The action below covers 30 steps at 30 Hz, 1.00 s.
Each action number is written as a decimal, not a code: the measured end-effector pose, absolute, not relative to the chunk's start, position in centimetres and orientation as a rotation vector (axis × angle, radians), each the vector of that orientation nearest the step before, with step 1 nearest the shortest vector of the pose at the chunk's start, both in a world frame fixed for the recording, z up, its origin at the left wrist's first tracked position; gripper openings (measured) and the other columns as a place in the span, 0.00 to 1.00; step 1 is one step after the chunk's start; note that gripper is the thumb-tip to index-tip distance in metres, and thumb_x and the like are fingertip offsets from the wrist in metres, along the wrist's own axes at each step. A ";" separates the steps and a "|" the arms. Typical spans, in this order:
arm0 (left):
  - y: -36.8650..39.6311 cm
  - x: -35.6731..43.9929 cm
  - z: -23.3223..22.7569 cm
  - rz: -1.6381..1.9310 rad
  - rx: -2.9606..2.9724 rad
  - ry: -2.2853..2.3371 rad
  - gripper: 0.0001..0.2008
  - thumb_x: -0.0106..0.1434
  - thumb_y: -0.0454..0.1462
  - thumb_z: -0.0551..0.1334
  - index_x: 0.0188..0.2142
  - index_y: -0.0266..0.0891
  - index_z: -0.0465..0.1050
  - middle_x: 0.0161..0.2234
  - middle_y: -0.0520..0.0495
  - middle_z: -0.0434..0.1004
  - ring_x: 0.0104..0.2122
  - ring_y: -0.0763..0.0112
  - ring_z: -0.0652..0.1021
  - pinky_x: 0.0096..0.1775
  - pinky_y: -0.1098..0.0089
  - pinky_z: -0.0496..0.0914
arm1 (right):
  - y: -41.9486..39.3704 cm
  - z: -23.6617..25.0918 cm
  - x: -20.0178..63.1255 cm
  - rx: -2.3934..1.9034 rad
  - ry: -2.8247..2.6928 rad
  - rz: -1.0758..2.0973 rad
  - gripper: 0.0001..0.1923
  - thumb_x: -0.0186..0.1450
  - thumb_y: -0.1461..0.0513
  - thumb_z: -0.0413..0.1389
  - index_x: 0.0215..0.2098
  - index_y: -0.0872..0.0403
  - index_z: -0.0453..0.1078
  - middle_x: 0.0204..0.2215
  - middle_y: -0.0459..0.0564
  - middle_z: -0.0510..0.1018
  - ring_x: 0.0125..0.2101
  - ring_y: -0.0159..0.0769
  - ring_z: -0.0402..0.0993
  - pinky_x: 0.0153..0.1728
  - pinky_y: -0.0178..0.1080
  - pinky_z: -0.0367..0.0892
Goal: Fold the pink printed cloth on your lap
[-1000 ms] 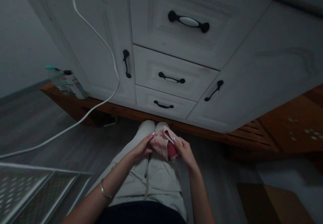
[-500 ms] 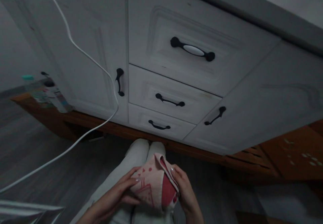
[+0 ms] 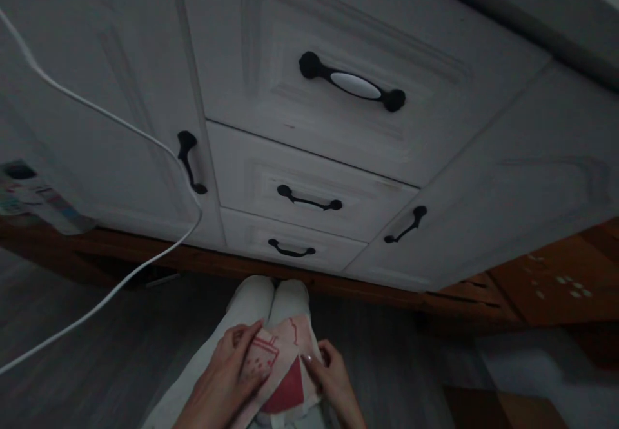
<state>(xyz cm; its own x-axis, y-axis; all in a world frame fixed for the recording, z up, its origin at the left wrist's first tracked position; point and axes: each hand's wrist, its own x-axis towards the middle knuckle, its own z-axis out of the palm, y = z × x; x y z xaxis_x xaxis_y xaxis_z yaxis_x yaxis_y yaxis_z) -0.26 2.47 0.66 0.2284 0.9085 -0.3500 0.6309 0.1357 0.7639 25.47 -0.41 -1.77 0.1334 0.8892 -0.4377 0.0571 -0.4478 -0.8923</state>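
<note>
A small pink cloth (image 3: 280, 368) with red printed drawings and a red inner patch lies across my pale trousers (image 3: 256, 300), low in the middle of the view. My left hand (image 3: 229, 377) presses on its left side, thumb and fingers over the printed part. My right hand (image 3: 331, 380) pinches its right edge with the fingertips. Both hands hold the cloth between them, close above my legs.
White cabinet (image 3: 338, 132) with three drawers and black handles (image 3: 351, 84) fills the upper view, on a wooden base (image 3: 213, 264). A white cable (image 3: 120, 280) hangs across the left door to the grey floor. A bottle (image 3: 29, 200) stands at far left.
The view has shifted right and closer to the cabinet. My hands have flattened the cloth, and the red patch now shows lower, between them.
</note>
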 end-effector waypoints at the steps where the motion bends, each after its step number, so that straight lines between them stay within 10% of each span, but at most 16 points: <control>1: 2.2 0.4 0.4 0.323 1.636 1.519 0.40 0.57 0.45 0.66 0.68 0.45 0.60 0.69 0.36 0.58 0.69 0.48 0.62 0.69 0.52 0.57 | 0.0 -2.0 25.6 -1.689 -0.948 1.358 0.31 0.48 0.36 0.66 0.31 0.53 0.72 0.25 0.46 0.73 0.28 0.36 0.68 0.30 0.38 0.65; 7: 1.6 4.0 -1.8 0.151 1.780 1.508 0.38 0.50 0.31 0.61 0.63 0.43 0.69 0.73 0.35 0.53 0.72 0.45 0.56 0.66 0.45 0.61 | 2.3 -2.4 24.9 -1.639 -0.993 1.394 0.31 0.50 0.38 0.66 0.36 0.55 0.76 0.34 0.51 0.80 0.38 0.44 0.74 0.43 0.42 0.69; 16: 6.2 -5.7 -0.1 0.806 1.265 1.515 0.03 0.49 0.38 0.57 0.27 0.48 0.67 0.51 0.41 0.83 0.56 0.48 0.78 0.58 0.49 0.70 | 2.3 0.8 26.5 -1.311 -0.676 1.601 0.32 0.55 0.40 0.66 0.47 0.53 0.78 0.42 0.55 0.83 0.44 0.48 0.78 0.51 0.48 0.68; 25: 8.1 -8.8 -3.7 0.583 0.680 1.754 0.29 0.56 0.54 0.55 0.51 0.40 0.65 0.55 0.34 0.74 0.54 0.46 0.77 0.40 0.59 0.75 | 2.9 -5.1 26.0 -1.549 -0.888 1.313 0.33 0.54 0.35 0.61 0.41 0.53 0.76 0.38 0.55 0.82 0.41 0.48 0.76 0.46 0.48 0.71; 30: 5.9 -8.2 -2.7 0.634 0.745 1.600 0.36 0.47 0.58 0.65 0.50 0.40 0.69 0.52 0.37 0.80 0.54 0.46 0.78 0.44 0.60 0.77 | 2.5 -6.8 26.5 -1.664 -0.920 1.191 0.30 0.57 0.37 0.58 0.41 0.52 0.74 0.36 0.55 0.80 0.40 0.48 0.76 0.43 0.46 0.72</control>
